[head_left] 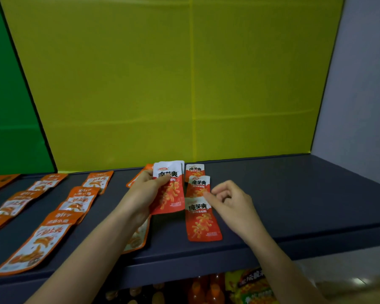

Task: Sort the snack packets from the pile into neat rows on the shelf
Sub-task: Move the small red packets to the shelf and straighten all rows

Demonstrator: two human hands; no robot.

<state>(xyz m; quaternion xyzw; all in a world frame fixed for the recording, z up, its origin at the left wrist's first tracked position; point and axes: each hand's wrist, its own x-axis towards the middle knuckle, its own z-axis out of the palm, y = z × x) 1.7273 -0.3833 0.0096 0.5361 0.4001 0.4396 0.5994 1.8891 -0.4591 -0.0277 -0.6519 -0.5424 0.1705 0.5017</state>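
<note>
My left hand (144,190) grips a small stack of red-and-white snack packets (170,189) held upright above the dark grey shelf (294,194). Just to the right, three matching red packets lie in a row running front to back: the near one (203,222), the middle one (198,186) and the far one (195,171), each overlapping the one in front of it. My right hand (230,201) hovers beside the middle packet with its fingers loosely curled and its fingertip at that packet's lower right edge, holding nothing.
Orange-and-white packets lie in front-to-back rows on the left part of the shelf (34,246) (79,200) (98,181). One more orange packet (138,238) lies under my left forearm. A yellow back panel and a green panel close the rear. Bottles and bags sit on the shelf below (217,290).
</note>
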